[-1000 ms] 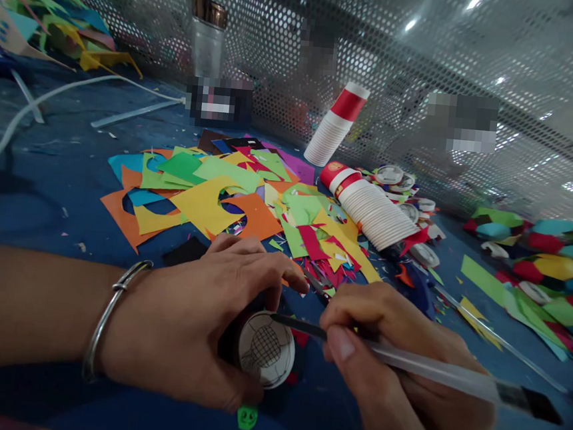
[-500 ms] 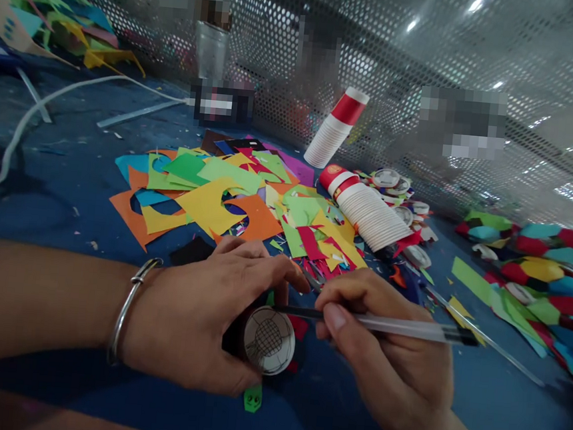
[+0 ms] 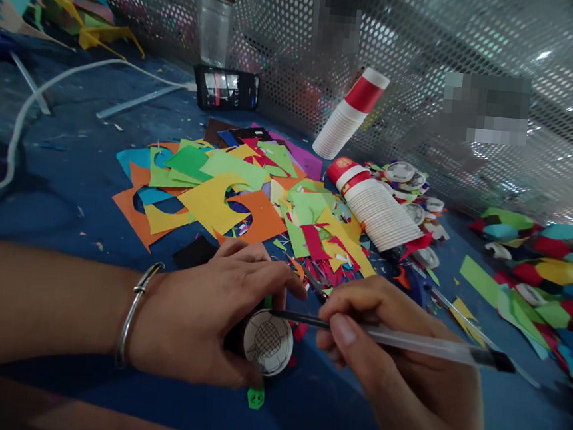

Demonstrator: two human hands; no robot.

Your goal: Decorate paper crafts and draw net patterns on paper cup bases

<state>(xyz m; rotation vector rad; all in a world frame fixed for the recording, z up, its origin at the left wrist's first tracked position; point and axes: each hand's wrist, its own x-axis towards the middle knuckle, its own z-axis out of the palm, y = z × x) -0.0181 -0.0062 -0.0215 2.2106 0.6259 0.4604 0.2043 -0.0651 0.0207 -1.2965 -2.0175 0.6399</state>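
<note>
A paper cup [image 3: 268,342] stands upside down on the blue table, its round white base marked with a black grid and curved lines. My left hand [image 3: 207,322] curls around the cup's left side, thumb in front and fingers behind. Between the thumb and fingers of my right hand [image 3: 399,359] is a pen [image 3: 420,344] with a black tip section and clear barrel. Its point meets the upper edge of the cup base. A green paper piece with a small drawn face [image 3: 255,397] sticks out at the cup's near side. The cup's wall is mostly hidden by my left hand.
Cut coloured paper [image 3: 212,198] is heaped beyond my hands. Behind it are a leaning stack of paper cups [image 3: 341,129], a lying stack [image 3: 384,210], a phone [image 3: 227,89] and a bottle [image 3: 213,28] against a perforated metal screen [image 3: 277,33]. Colourful paper-covered items [image 3: 557,265] are at right.
The pen's rear end has swung right and slightly down with my right hand, while its tip remains near the cup base's upper edge. My left hand stays around the cup.
</note>
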